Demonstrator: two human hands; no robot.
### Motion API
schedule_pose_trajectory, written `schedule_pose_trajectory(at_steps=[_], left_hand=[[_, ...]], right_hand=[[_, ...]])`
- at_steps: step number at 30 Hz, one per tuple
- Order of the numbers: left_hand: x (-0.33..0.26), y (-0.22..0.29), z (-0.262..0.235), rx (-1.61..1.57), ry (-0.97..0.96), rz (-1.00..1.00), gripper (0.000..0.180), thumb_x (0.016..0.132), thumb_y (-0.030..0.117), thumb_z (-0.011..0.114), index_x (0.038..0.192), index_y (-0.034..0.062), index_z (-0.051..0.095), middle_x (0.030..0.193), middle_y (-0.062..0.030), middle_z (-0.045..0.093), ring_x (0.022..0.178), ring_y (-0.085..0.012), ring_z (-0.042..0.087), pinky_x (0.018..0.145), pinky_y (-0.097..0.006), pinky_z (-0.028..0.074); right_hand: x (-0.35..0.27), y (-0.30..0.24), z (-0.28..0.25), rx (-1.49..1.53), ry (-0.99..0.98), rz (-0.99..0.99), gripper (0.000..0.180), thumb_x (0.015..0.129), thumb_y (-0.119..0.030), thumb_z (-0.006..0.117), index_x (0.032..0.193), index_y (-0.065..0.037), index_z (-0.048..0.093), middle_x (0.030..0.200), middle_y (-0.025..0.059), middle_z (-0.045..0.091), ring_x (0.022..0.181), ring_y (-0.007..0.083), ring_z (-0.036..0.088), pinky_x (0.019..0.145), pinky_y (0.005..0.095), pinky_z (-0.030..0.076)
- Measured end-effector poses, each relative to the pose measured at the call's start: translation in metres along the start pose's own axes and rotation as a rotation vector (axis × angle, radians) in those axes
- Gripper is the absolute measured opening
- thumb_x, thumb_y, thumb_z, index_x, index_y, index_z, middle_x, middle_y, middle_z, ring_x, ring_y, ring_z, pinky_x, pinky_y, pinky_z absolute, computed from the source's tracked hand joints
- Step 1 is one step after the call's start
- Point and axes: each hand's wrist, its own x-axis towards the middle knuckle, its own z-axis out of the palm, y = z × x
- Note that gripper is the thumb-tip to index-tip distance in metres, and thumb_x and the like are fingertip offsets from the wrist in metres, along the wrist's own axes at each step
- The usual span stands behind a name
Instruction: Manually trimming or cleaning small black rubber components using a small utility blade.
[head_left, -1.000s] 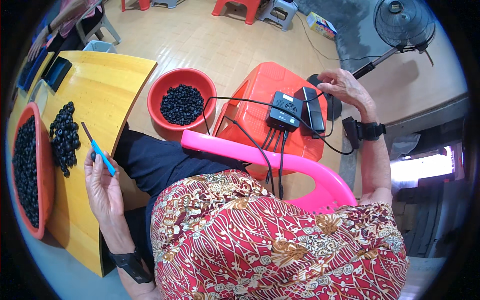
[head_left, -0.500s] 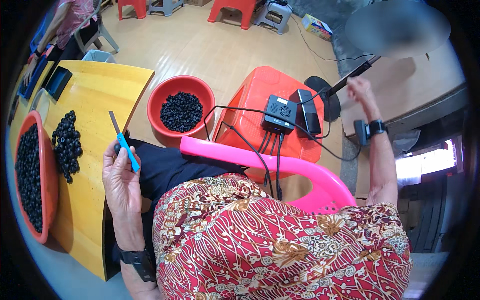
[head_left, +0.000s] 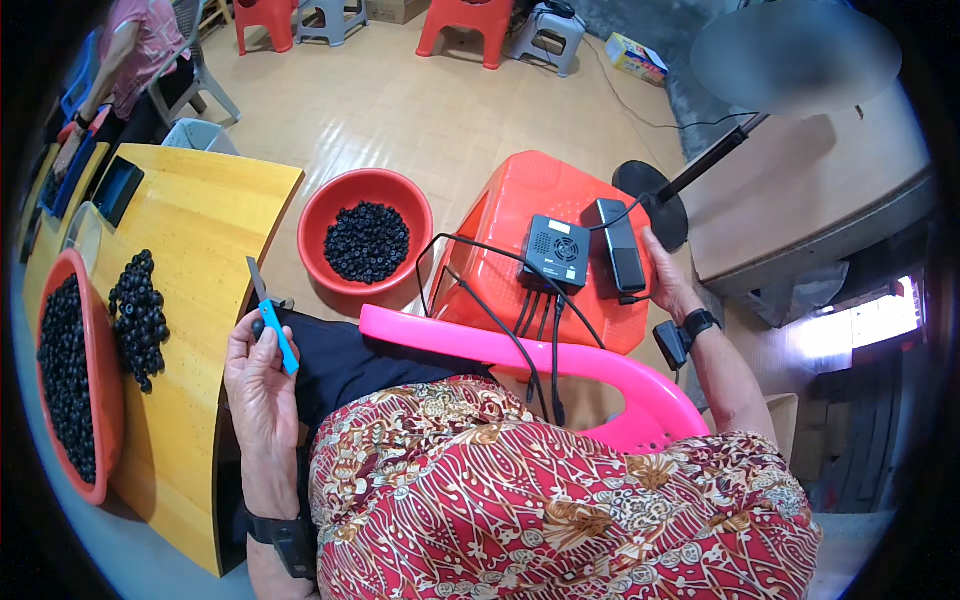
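A small knife [head_left: 272,325] with a blue handle and a thin grey blade is being held up in the left hand [head_left: 262,375], whose fingers are closing round the handle, blade pointing up and away. A small dark round piece is pinched at the fingertips beside the handle. The knife is hanging just past the near edge of the yellow wooden table [head_left: 200,300], above the person's dark-clad lap.

The right hand [head_left: 668,290] is reaching well away from the table, to the far side of an orange plastic stool [head_left: 520,210]; it is lying against a long black box [head_left: 621,245] on the stool, and whether its fingers are curled round it cannot be told. A square black box [head_left: 556,252] with cables is sitting next to that one.

On the table, left of the knife, a pile of dark berries [head_left: 138,315] is lying loose, with a red basin [head_left: 100,400] of them at the table's left edge. Beyond the table's right side, a red bowl of berries [head_left: 366,240] is standing on the floor. A pink chair arm [head_left: 500,350] is curving across between stool and lap.
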Motion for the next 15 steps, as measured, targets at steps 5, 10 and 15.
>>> schedule_pose_trajectory(at_steps=[5, 10, 15], left_hand=[[-0.001, 0.003, 0.002, 0.014, -0.002, 0.001, 0.028, 0.088, 0.001, 0.064, 0.114, 0.0045, 0.056, 0.102, -0.0062, 0.062, 0.090, -0.0150, 0.063, 0.079, -0.026, 0.054], [0.000, 0.004, -0.004, 0.000, 0.018, 0.001, 0.029, 0.088, 0.001, 0.064, 0.115, 0.0040, 0.056, 0.103, -0.0065, 0.062, 0.090, -0.0151, 0.063, 0.079, -0.025, 0.054], [0.000, 0.002, -0.001, 0.005, 0.006, -0.001, 0.027, 0.088, 0.001, 0.064, 0.114, 0.0032, 0.056, 0.101, -0.0064, 0.062, 0.090, -0.0159, 0.063, 0.080, -0.025, 0.054]], right_hand=[[0.000, 0.006, 0.004, 0.070, 0.014, -0.062, 0.053, 0.090, -0.049, 0.059, 0.126, -0.011, 0.053, 0.119, 0.0045, 0.063, 0.102, 0.0147, 0.062, 0.088, 0.0332, 0.053], [0.004, -0.002, 0.002, 0.007, 0.011, -0.080, 0.054, 0.089, -0.050, 0.059, 0.125, -0.010, 0.054, 0.119, 0.0051, 0.063, 0.101, 0.0145, 0.063, 0.087, 0.0338, 0.053], [0.001, -0.032, -0.015, -0.253, 0.000, 0.058, 0.058, 0.086, -0.056, 0.060, 0.121, -0.010, 0.057, 0.112, 0.0048, 0.064, 0.094, 0.0124, 0.063, 0.078, 0.0343, 0.054]])
